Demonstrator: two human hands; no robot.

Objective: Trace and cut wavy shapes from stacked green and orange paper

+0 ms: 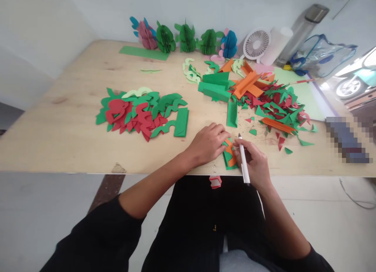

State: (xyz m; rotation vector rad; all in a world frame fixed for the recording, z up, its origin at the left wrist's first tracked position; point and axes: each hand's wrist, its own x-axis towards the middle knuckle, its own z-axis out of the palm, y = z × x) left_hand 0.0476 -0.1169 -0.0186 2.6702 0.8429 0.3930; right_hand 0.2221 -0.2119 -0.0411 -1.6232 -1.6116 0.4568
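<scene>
One head-worn camera looks forward and down over the lap (pixel 188 229) and tabletop (pixel 67 119) to the wall (pixel 111 13).

Five paper figures (pixel 187 38), one pen (pixel 243 160)

Wooden table (pixel 73 107) — green paper strip (pixel 226 158), scraps (pixel 282 104), fan (pixel 257 44)

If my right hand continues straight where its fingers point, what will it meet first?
Probably the left hand, just ahead across the orange cutout, though the depth is unclear.
</scene>
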